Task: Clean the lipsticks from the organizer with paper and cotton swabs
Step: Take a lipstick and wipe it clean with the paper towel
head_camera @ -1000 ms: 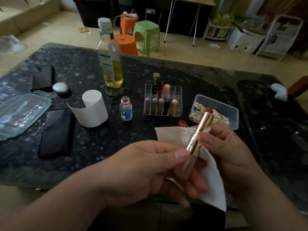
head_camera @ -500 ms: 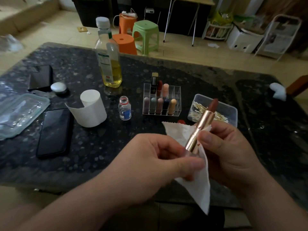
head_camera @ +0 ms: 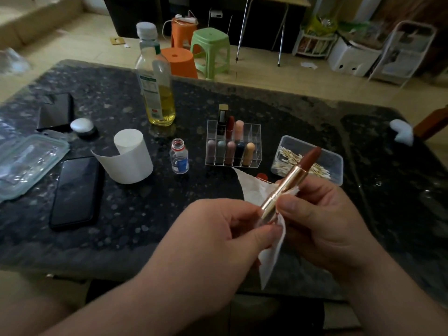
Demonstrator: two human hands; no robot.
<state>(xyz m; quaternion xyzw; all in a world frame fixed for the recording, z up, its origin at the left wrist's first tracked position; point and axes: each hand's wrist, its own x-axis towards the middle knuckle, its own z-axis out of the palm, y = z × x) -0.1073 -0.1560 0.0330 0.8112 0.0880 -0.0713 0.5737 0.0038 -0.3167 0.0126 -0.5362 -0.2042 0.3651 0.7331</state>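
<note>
While left hand (head_camera: 218, 238) is pinching base of lipstick (head_camera: 288, 185), right hand (head_camera: 322, 219) is gripping it higher up against paper (head_camera: 271, 260), above near table (head_camera: 145, 214) edge, in front of organizer (head_camera: 257, 163). Dark red bullet (head_camera: 311, 157) is standing further out than second ago, probably ready for wiping.

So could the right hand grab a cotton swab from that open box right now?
Probably not right now: the right hand grips the lipstick, so it is occupied. The path looks free, though; the open swab box sits just beyond it with nothing between.
</note>
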